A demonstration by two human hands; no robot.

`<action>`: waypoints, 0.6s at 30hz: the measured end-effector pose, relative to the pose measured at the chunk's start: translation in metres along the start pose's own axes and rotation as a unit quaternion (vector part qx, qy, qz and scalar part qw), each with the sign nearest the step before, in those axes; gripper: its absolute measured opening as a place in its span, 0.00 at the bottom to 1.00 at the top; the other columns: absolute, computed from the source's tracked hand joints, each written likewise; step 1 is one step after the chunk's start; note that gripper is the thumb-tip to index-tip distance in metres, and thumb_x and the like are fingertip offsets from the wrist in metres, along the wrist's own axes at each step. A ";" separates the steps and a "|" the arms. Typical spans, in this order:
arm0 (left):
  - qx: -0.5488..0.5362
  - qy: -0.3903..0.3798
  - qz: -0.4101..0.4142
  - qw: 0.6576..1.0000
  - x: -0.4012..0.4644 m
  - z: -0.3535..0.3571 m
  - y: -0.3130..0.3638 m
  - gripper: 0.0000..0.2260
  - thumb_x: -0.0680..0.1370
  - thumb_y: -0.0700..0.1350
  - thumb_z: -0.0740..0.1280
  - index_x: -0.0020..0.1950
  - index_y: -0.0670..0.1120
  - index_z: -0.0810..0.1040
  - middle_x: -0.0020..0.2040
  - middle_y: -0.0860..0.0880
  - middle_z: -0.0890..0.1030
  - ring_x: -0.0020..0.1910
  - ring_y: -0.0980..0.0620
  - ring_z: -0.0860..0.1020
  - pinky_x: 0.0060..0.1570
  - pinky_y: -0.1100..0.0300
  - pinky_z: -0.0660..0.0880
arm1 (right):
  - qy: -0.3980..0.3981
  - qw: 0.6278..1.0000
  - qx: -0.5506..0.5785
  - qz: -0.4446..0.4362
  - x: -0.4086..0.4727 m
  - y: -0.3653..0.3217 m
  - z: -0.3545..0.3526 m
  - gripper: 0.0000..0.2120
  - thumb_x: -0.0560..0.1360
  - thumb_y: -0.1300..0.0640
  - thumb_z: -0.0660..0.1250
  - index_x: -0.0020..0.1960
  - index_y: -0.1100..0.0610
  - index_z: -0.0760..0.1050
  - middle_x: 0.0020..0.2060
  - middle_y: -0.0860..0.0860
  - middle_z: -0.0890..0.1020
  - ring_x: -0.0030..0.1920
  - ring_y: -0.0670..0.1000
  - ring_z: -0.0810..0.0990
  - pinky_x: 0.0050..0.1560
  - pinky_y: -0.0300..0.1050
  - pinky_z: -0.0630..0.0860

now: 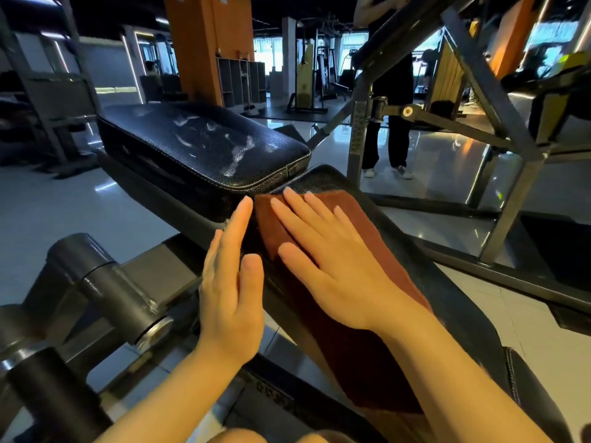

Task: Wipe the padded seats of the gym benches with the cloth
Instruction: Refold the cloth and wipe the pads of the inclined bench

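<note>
We're at a black padded bench [454,302] with a grey steel frame [105,282]; its upper black leather pad [198,148] has pale wipe streaks across it. A long rust-brown terry cloth [377,340] lies flat down the lower pad, top edge right by the gap between the pads. Our right hand [329,260] lies flat on the cloth, fingers [297,212] straight and spread, gripping nothing. Our left hand [230,292] stands edge-on just beside the cloth, fingers straight, holding nothing.
</note>
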State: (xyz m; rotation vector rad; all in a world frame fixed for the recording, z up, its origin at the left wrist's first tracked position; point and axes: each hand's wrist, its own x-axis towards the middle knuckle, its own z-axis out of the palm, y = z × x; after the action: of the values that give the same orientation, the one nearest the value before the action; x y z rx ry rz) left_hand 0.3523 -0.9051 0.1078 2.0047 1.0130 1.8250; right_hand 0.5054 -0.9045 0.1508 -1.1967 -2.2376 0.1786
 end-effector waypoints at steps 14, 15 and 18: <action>0.054 -0.065 -0.012 0.996 0.009 -0.014 0.000 0.28 0.81 0.65 0.44 0.76 0.53 0.57 0.77 0.56 0.62 0.77 0.55 0.57 0.76 0.46 0.50 | -0.002 1.000 -0.004 0.018 -0.069 0.036 -0.007 0.23 0.80 0.36 0.42 0.74 0.33 0.44 0.75 0.28 0.42 0.76 0.36 0.40 0.75 0.41 0.36; 0.034 -0.071 -0.030 0.996 0.009 -0.015 0.001 0.28 0.80 0.67 0.44 0.76 0.56 0.56 0.77 0.57 0.61 0.77 0.54 0.56 0.76 0.44 0.50 | -0.002 1.000 -0.006 0.024 -0.061 0.032 -0.006 0.23 0.79 0.36 0.42 0.73 0.32 0.43 0.74 0.28 0.41 0.75 0.35 0.39 0.75 0.39 0.34; -0.013 -0.073 -0.035 0.997 0.013 -0.015 0.005 0.26 0.79 0.67 0.45 0.75 0.59 0.55 0.76 0.59 0.62 0.76 0.58 0.57 0.75 0.41 0.51 | 0.014 1.000 0.000 0.020 -0.018 0.014 -0.003 0.24 0.79 0.36 0.43 0.74 0.34 0.44 0.75 0.31 0.41 0.75 0.36 0.37 0.74 0.40 0.33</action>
State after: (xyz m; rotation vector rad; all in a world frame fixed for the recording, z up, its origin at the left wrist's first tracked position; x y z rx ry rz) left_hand 0.3394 -0.9045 0.1234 2.0280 0.9984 1.6224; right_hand 0.5244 -0.9111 0.1404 -1.2377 -2.1905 0.1782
